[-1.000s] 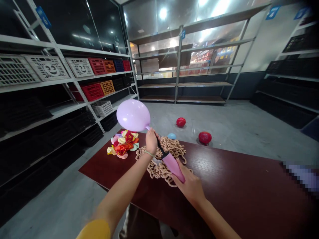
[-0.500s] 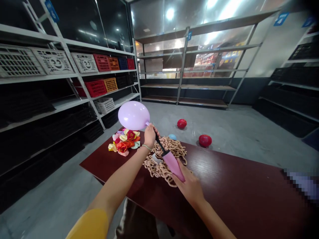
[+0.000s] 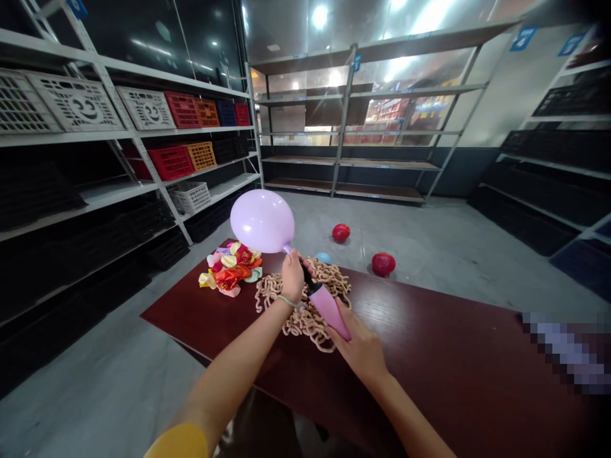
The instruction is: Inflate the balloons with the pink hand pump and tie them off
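Observation:
A lilac balloon [image 3: 262, 221], swollen with air, sits at the end of a balloon hand pump [image 3: 329, 310] with a pink barrel and black front part. My left hand [image 3: 293, 277] is closed around the balloon's neck and the pump's nozzle end. The pink barrel lies in the grip of my right hand [image 3: 363, 350], its fingers wrapped round it. Beneath both hands spreads a tangled heap of beige cord [image 3: 334, 277]. To the left, limp balloons [image 3: 232, 277] in red, yellow, pink and other colours lie in a pile.
Everything rests on a dark red-brown table [image 3: 429, 356]. Beyond its far edge, two red balloons [image 3: 340, 233] lie on the grey floor [image 3: 420, 242], and a light blue balloon [image 3: 323, 257] shows behind the cord. Shelves with plastic crates [image 3: 143, 108] line the left.
The pink barrel and my left hand have come closer together, so less black shaft shows. The lilac balloon looks slightly bigger. The view has shifted a little.

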Motion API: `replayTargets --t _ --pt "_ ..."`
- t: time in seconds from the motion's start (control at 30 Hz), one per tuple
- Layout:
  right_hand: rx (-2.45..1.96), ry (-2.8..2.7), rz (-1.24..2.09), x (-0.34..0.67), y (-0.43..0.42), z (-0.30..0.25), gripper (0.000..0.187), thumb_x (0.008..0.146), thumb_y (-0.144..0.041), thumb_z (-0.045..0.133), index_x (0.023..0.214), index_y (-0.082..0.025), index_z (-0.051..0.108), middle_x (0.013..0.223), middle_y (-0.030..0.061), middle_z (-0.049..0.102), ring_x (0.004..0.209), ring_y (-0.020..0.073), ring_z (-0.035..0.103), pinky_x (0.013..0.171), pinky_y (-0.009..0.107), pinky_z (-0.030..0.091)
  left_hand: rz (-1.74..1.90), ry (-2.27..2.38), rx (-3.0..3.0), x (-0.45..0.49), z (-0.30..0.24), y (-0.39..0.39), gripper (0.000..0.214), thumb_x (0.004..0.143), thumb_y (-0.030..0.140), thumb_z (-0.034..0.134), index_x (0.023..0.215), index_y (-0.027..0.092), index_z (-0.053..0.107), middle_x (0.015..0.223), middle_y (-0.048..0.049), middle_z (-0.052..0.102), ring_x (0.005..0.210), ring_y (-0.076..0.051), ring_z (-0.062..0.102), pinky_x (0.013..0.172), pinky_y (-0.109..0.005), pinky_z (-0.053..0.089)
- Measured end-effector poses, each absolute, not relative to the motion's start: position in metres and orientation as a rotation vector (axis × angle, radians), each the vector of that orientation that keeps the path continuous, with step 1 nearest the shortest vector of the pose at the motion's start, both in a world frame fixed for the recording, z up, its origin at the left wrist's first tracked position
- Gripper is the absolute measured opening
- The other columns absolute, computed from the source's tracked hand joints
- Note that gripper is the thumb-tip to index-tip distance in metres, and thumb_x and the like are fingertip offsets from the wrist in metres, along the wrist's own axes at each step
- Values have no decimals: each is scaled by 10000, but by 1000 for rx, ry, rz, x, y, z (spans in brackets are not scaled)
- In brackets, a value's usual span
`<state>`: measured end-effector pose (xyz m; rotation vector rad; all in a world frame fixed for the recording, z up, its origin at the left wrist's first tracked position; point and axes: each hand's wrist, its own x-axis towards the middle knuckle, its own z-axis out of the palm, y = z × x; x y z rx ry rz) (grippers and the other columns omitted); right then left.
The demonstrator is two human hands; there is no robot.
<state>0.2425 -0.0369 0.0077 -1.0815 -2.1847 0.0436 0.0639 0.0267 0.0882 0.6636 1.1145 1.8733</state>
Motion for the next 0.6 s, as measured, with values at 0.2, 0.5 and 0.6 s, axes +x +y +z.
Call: replayTargets --t 0.2,0.5,0.6 --pt "-988 -2208 7 247 -34 14 596 956 -411 523 1497 -210 375 1276 115 659 1091 247 674 909 355 556 1967 1129 645 29 118 33 303 953 427 425 730 222 420 516 34 468 435 -134 532 498 -271 511" --pt "-1333 -2074 -189 273 -7 19 554 988 -376 411 1515 -219 348 1283 108 648 1025 242 679 755 307 549 1901 1253 826 -57 96 7 348 939 486 452 716 220 425 504 36 510 448 -141 574 486 -264 526" --pt "-1305 -2178 -244 274 4 27 553 981 -393 433 1496 -198 384 1295 114 634 1068 255 646 820 332 525 1830 1310 956 -54 67 -11 367 929 505 476 706 216 444 510 30 527 467 -138 576 495 -242 508"
